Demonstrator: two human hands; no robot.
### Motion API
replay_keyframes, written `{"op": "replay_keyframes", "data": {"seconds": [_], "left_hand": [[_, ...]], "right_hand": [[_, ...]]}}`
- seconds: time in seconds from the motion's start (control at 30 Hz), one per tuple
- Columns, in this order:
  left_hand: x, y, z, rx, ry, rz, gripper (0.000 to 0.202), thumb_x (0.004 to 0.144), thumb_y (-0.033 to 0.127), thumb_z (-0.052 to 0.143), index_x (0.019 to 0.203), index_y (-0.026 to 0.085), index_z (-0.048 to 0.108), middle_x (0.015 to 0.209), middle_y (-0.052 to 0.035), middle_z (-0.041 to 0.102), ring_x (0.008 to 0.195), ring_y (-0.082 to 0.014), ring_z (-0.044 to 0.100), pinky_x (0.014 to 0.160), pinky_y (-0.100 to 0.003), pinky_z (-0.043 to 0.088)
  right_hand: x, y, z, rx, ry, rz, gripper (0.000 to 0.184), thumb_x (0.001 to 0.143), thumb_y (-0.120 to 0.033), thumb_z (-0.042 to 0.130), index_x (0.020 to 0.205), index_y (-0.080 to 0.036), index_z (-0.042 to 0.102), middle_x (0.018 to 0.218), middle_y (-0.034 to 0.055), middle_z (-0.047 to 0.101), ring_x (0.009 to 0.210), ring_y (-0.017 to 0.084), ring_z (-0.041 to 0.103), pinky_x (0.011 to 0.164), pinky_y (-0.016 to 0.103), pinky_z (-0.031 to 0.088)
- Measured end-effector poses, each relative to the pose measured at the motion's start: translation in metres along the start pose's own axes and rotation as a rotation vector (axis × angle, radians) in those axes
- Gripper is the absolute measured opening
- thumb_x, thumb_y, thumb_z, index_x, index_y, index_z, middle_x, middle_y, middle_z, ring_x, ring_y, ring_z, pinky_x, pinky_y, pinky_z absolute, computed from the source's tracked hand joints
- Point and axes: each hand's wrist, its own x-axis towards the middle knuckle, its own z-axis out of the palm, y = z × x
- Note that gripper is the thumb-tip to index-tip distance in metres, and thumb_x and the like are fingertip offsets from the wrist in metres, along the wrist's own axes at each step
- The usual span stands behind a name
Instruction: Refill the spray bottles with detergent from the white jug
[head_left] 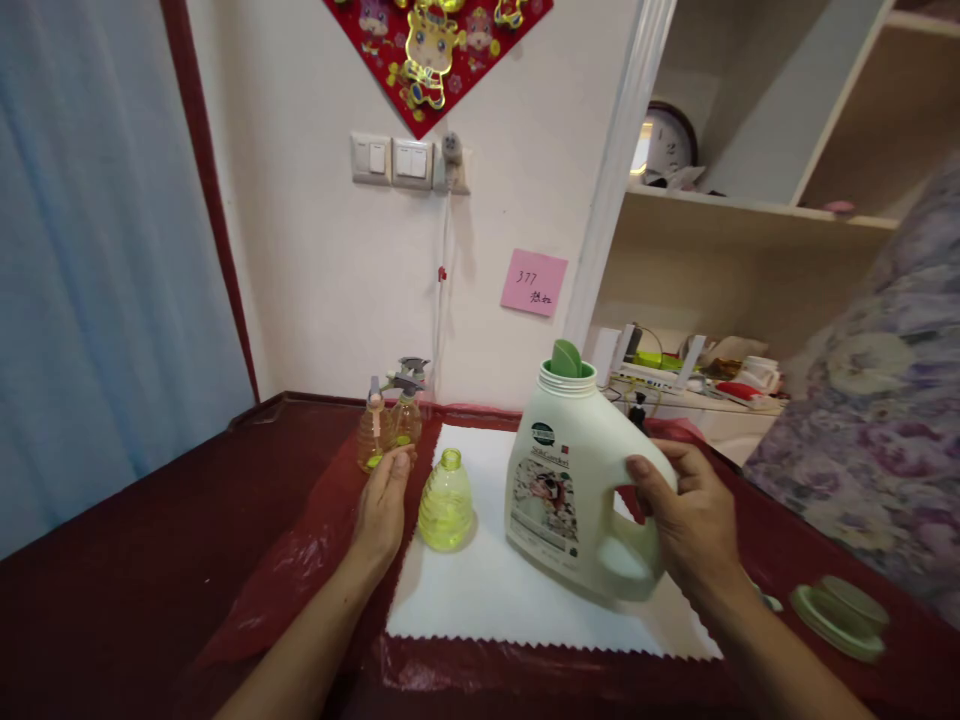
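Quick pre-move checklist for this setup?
Right hand gripping jug handle: ok.
Jug upright: not ok, tilted on the cloth.
Jug neck sealed: cannot tell, a green piece sits in it.
Yellow bottle standing, uncapped: ok.
Left hand apart from yellow bottle: ok.
Left hand touching spray bottles: cannot tell.

Soft even light; the plastic jug casts little shadow.
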Motion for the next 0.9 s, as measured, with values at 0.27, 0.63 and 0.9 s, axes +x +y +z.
{"op": "replay_keyframes", "data": {"seconds": [0.27, 0.63, 0.9], "left_hand": [[0.002, 0.000, -0.001, -0.060, 0.035, -0.003, 0.054, 0.090, 0.065, 0.047, 0.114, 0.021, 0.066, 0.121, -0.0116, 0.069, 0.115, -0.0295, 0.062, 0.103, -0.046, 0.044], [0.001, 0.011, -0.002, -0.109, 0.120, -0.008, 0.044, 0.086, 0.057, 0.057, 0.105, 0.019, 0.068, 0.111, -0.0104, 0.071, 0.109, -0.0286, 0.064, 0.102, -0.046, 0.044], [-0.009, 0.009, 0.006, -0.163, -0.130, -0.098, 0.056, 0.092, 0.064, 0.044, 0.120, 0.018, 0.062, 0.111, -0.0121, 0.074, 0.109, -0.0284, 0.068, 0.100, -0.047, 0.049]], "right_hand": [[-0.002, 0.034, 0.013, 0.034, 0.029, 0.047, 0.057, 0.066, -0.065, 0.074, 0.096, -0.019, 0.060, 0.068, -0.0028, 0.058, 0.049, 0.012, 0.047, 0.043, 0.024, 0.038], [-0.007, 0.033, 0.004, -0.041, -0.053, 0.058, 0.057, 0.074, -0.062, 0.068, 0.110, -0.019, 0.059, 0.082, 0.0029, 0.065, 0.061, 0.017, 0.059, 0.058, 0.031, 0.050], [-0.023, 0.056, 0.003, -0.002, -0.043, 0.016, 0.059, 0.083, -0.058, 0.062, 0.130, -0.023, 0.051, 0.113, 0.0082, 0.066, 0.094, 0.025, 0.065, 0.081, 0.040, 0.054]]}}
